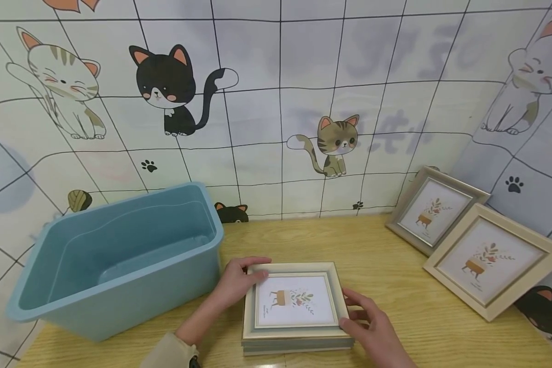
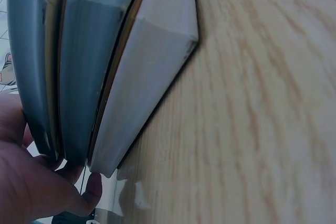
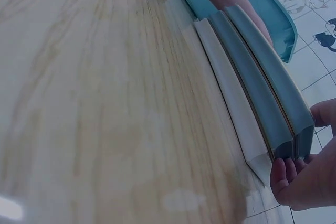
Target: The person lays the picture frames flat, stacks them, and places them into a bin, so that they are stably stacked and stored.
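Stacked frames (image 1: pixel 297 301), hands (image 1: pixel 240 281) (image 1: pixel 372 326) gripping; card print (image 1: pixel 264 310) illegible

The faces of the lower picture frames (image 1: pixel 299 349) are hidden beneath the top frame (image 1: pixel 294 304), whose small printed lettering cannot be read. Its far left corner is covered by the left grip (image 1: pixel 240 280). The silver frame (image 1: pixel 434 210) is partly overlapped by the cream frame (image 1: pixel 489 260). Faint grey characters (image 1: pixel 391 135) on the wall covering (image 1: pixel 257 122) are blurred. The right forearm (image 1: pixel 397 355) is cut off by the head view's lower edge.
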A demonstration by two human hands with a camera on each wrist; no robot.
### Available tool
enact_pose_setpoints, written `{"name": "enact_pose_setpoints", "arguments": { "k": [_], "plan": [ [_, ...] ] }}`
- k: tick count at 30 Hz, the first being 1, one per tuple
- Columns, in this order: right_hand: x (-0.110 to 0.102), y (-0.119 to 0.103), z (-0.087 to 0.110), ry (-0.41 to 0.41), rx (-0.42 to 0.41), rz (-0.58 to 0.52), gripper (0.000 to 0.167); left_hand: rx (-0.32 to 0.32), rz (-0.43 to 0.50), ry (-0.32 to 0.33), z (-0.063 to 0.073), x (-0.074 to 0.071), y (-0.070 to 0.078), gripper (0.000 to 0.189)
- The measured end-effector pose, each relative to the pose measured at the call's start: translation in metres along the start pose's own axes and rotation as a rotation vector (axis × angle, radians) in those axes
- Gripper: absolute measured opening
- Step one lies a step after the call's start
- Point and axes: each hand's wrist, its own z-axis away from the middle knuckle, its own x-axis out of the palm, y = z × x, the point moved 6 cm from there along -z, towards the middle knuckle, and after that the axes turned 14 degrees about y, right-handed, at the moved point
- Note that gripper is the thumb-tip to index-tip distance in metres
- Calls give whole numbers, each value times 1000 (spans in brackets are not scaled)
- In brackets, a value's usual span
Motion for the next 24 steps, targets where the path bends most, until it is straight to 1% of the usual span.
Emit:
{"name": "enact_pose_setpoints", "arguments": {
  "k": [6, 10, 11, 13, 15, 18, 19, 21, 24],
  "plan": [
    [-1, 0, -3, -38, -2, -1, 60, -23, 20, 3, -1, 0, -3, 27],
    [-4, 2, -6, -78, 6, 14, 61, -36, 12, -5, 0, 0, -3, 28],
    [-4, 2, -7, -89, -7, 18, 61, -37, 12, -6, -1, 0, -2, 28],
    [-6, 2, -8, -107, -6, 28, 61, -43, 9, -6, 0, -1, -2, 28],
    [-7, 3, -8, -105, -19, 20, 59, -49, 12, -4, 2, 0, -2, 28],
    [-12, 0, -8, -47, -67, -35, 53, -45, 24, 2, 3, 0, -2, 28],
    [-14, -1, -9, -23, -100, -54, 50, -44, 27, 4, 3, 0, -2, 28],
    [-19, -6, -9, 13, -196, -101, 45, -44, 36, 5, 4, 1, -1, 28],
    [-31, -15, -12, 24, -349, -176, 44, -45, 49, 5, 4, 1, -1, 28]
  ]
}}
